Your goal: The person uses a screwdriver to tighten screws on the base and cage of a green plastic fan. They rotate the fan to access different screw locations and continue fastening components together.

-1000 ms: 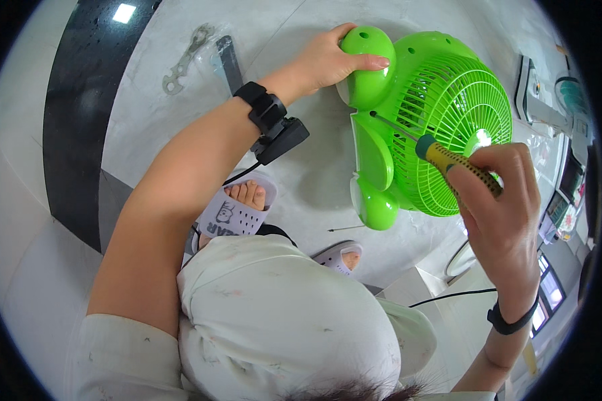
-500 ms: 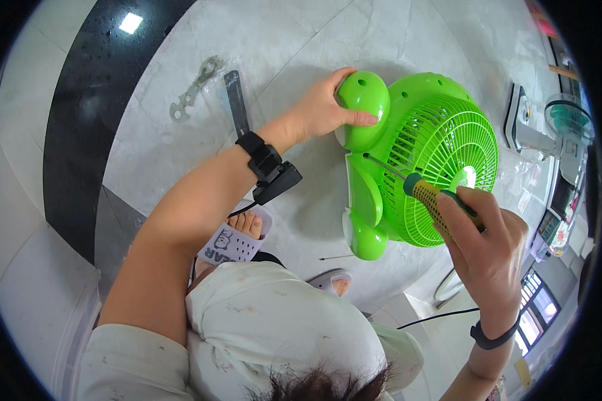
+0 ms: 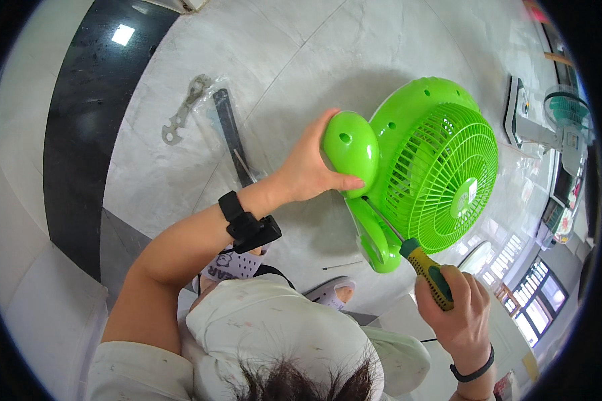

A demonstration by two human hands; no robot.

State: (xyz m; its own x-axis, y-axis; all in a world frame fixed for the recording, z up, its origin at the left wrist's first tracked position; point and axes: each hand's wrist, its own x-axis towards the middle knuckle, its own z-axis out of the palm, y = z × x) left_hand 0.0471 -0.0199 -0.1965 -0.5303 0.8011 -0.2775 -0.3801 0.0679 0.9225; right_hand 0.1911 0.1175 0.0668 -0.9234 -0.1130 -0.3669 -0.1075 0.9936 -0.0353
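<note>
A bright green fan (image 3: 408, 107) with a round slatted grille and bulbous green feet stands tilted on the pale floor in front of me. My left hand (image 3: 312, 160) grips its rounded foot at the upper left, thumb across the front and fingers round the far side. In my right hand (image 3: 456, 311) is a screwdriver (image 3: 421, 264) with a green and yellow handle, my fingers wrapped round it. Its thin shaft points up and left, and the tip meets the fan's base just below the held foot.
On the floor to the left lie a flat metal multi-wrench (image 3: 180, 117) and a dark strip (image 3: 229, 127) in clear plastic. A thin rod (image 3: 341, 265) lies near my slippered feet. Another fan (image 3: 565, 127), white and teal, is at the far right.
The green fan has turned, its held foot coming down and toward me. My left hand moved down with it. My right hand and the screwdriver shifted down and left.
</note>
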